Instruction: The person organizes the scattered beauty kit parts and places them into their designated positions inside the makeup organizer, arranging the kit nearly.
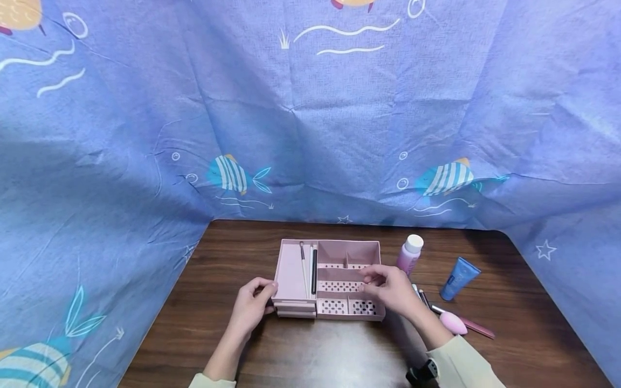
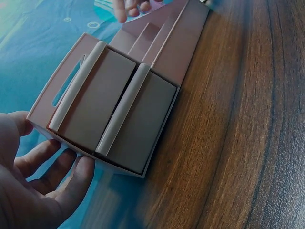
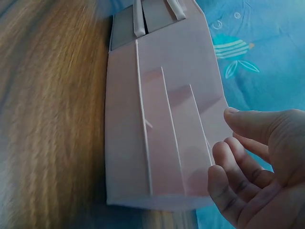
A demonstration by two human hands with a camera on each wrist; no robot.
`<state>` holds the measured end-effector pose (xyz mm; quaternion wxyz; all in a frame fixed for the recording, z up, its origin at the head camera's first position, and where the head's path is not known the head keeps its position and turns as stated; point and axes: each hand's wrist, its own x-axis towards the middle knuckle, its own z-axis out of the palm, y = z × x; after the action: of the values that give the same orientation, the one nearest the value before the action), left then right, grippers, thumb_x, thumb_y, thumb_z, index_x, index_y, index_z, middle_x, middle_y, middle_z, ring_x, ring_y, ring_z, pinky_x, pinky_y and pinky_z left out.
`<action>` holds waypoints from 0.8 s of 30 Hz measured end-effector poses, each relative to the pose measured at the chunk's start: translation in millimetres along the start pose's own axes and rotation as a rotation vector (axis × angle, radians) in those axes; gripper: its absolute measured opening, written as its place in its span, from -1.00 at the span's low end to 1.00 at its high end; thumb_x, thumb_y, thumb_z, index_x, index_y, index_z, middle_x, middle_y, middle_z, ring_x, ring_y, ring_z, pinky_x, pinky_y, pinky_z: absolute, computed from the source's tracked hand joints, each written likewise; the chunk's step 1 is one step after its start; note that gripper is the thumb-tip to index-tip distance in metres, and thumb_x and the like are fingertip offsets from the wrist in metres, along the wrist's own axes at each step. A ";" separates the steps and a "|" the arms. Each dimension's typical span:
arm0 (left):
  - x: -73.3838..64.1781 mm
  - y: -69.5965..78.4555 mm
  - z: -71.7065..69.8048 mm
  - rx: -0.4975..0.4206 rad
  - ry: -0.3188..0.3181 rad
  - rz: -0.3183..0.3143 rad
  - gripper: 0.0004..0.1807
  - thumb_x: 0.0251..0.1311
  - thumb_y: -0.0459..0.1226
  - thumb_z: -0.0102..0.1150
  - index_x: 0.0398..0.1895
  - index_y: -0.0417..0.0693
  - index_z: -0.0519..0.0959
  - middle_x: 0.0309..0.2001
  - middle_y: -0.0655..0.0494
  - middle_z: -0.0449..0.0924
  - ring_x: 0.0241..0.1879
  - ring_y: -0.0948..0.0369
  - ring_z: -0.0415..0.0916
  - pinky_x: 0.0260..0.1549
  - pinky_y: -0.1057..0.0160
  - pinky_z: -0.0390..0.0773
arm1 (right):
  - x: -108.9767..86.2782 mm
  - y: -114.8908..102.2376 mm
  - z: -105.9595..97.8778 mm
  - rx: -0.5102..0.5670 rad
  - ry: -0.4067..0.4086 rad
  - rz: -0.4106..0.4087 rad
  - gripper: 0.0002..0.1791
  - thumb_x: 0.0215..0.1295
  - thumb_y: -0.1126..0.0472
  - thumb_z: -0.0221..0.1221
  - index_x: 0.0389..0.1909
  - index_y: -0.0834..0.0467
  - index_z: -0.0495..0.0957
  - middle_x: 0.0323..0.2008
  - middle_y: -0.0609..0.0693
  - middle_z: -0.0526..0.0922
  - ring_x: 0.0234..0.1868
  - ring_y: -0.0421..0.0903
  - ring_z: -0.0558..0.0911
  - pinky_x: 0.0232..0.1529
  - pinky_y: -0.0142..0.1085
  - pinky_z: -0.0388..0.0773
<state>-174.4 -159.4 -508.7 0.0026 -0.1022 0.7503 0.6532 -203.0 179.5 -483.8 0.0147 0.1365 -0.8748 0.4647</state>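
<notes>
The left hand grips a pink plastic organizer, partly filled with slim rods; the loosely curved right hand holds nothing. A white-capped purple bottle and blue squeeze tube remain outside.

A dark brown wood-grained tabletop is backed and flanked by blue cloth, which is creased in places and printed with striped fish, white wavy lines, bubble outlines and stars. On the right side of the tabletop, a white-capped bottle of pinkish-purple colour is seen, with a blue squeeze tube placed near it, farther right. Nearer the front edge, a pink makeup sponge is set among slim sticks, partly hidden, and a narrow pinkish-red strip.
</notes>
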 end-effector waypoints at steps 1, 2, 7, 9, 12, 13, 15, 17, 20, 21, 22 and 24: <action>0.1 0.1 -0.1 -0.001 -0.001 0.001 -0.80 0.37 -0.26 0.26 -0.15 -0.26 0.67 -0.22 -0.03 0.63 -0.27 0.20 0.59 -0.37 0.20 0.76 | -2.4 1.9 -1.7 0.000 0.005 0.007 -0.69 0.09 0.34 0.47 -0.11 0.25 0.73 -0.35 -0.03 0.72 -0.38 -0.28 0.64 -0.31 -0.42 0.65; 0.0 0.4 -0.2 -0.001 0.000 0.002 -0.80 0.36 -0.26 0.26 -0.15 -0.26 0.67 -0.22 -0.03 0.63 -0.27 0.20 0.59 -0.37 0.20 0.76 | -4.7 3.9 -3.5 -0.002 0.010 0.013 -0.69 0.09 0.32 0.47 -0.10 0.25 0.73 -0.35 -0.03 0.72 -0.38 -0.29 0.64 -0.31 -0.42 0.64; 0.2 1.5 -0.4 0.000 -0.004 0.006 -0.80 0.36 -0.25 0.27 -0.14 -0.25 0.67 -0.19 -0.04 0.63 -0.25 0.19 0.59 -0.35 0.17 0.76 | -16.1 13.8 -12.6 -0.012 0.051 0.043 -0.68 0.10 0.30 0.50 -0.10 0.23 0.72 -0.37 -0.06 0.72 -0.39 -0.30 0.63 -0.33 -0.43 0.63; 0.1 1.6 -0.4 0.000 -0.008 0.004 -0.80 0.36 -0.25 0.28 -0.14 -0.25 0.67 -0.19 -0.05 0.63 -0.25 0.19 0.59 -0.34 0.17 0.77 | -20.8 18.1 -16.2 -0.026 0.068 0.046 -0.69 0.11 0.31 0.49 -0.11 0.23 0.72 -0.38 -0.07 0.72 -0.40 -0.30 0.63 -0.34 -0.44 0.62; -0.1 1.4 -0.4 0.000 -0.010 0.002 -0.79 0.36 -0.25 0.28 -0.14 -0.25 0.67 -0.19 -0.05 0.63 -0.25 0.19 0.59 -0.34 0.18 0.76 | -28.4 23.7 -21.8 -0.051 0.087 0.056 -0.70 0.12 0.29 0.49 -0.12 0.20 0.71 -0.38 -0.10 0.70 -0.41 -0.32 0.61 -0.36 -0.44 0.60; -0.1 1.2 -0.4 0.001 -0.010 0.001 -0.80 0.36 -0.25 0.28 -0.14 -0.25 0.67 -0.20 -0.04 0.63 -0.25 0.19 0.58 -0.35 0.18 0.76 | -30.7 25.8 -23.6 -0.061 0.092 0.063 -0.71 0.12 0.28 0.49 -0.12 0.19 0.71 -0.38 -0.10 0.70 -0.42 -0.32 0.61 -0.37 -0.44 0.59; -0.1 0.8 -0.6 0.000 -0.008 0.002 -0.80 0.36 -0.25 0.28 -0.15 -0.25 0.67 -0.20 -0.04 0.63 -0.25 0.19 0.58 -0.36 0.19 0.76 | -35.1 29.7 -27.2 -0.082 0.104 0.081 -0.71 0.11 0.27 0.50 -0.12 0.18 0.71 -0.39 -0.11 0.69 -0.42 -0.33 0.60 -0.39 -0.44 0.57; 0.2 0.3 -0.7 -0.001 -0.006 0.004 -0.80 0.36 -0.26 0.27 -0.15 -0.25 0.67 -0.21 -0.03 0.63 -0.26 0.19 0.58 -0.37 0.19 0.76 | -38.6 33.7 -30.8 -0.111 0.115 0.100 -0.70 0.11 0.26 0.50 -0.12 0.17 0.71 -0.39 -0.12 0.69 -0.43 -0.34 0.59 -0.41 -0.43 0.55; 0.8 -0.4 -0.7 -0.004 -0.002 0.005 -0.81 0.36 -0.27 0.26 -0.17 -0.26 0.66 -0.21 -0.03 0.62 -0.26 0.19 0.58 -0.38 0.20 0.75 | -42.9 40.2 -35.4 -0.175 0.130 0.131 -0.69 0.10 0.25 0.51 -0.12 0.16 0.71 -0.40 -0.12 0.68 -0.42 -0.33 0.60 -0.41 -0.43 0.54; 1.0 -0.6 -0.6 -0.003 0.000 0.004 -0.81 0.36 -0.27 0.26 -0.17 -0.26 0.66 -0.22 -0.03 0.62 -0.27 0.19 0.58 -0.39 0.20 0.75 | -44.2 42.4 -36.8 -0.201 0.133 0.146 -0.70 0.11 0.24 0.51 -0.13 0.16 0.71 -0.40 -0.13 0.68 -0.42 -0.33 0.59 -0.41 -0.43 0.53; 1.3 -0.7 -0.5 -0.003 0.001 0.005 -0.81 0.36 -0.27 0.26 -0.17 -0.26 0.66 -0.22 -0.03 0.62 -0.27 0.19 0.58 -0.39 0.21 0.75 | -45.4 44.1 -38.0 -0.223 0.135 0.159 -0.70 0.11 0.23 0.51 -0.13 0.16 0.71 -0.41 -0.13 0.67 -0.42 -0.32 0.59 -0.40 -0.43 0.53; 1.5 -0.5 -0.2 -0.001 0.004 0.004 -0.82 0.36 -0.27 0.26 -0.17 -0.26 0.66 -0.23 -0.03 0.62 -0.28 0.19 0.58 -0.39 0.21 0.75 | -47.5 47.2 -39.8 -0.263 0.135 0.187 -0.70 0.11 0.22 0.50 -0.14 0.17 0.71 -0.42 -0.14 0.66 -0.41 -0.30 0.59 -0.39 -0.42 0.52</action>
<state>-175.8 -159.9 -509.3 -0.0003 -0.1020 0.7501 0.6534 -173.3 247.8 -506.6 0.0477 0.0198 -0.9340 0.3536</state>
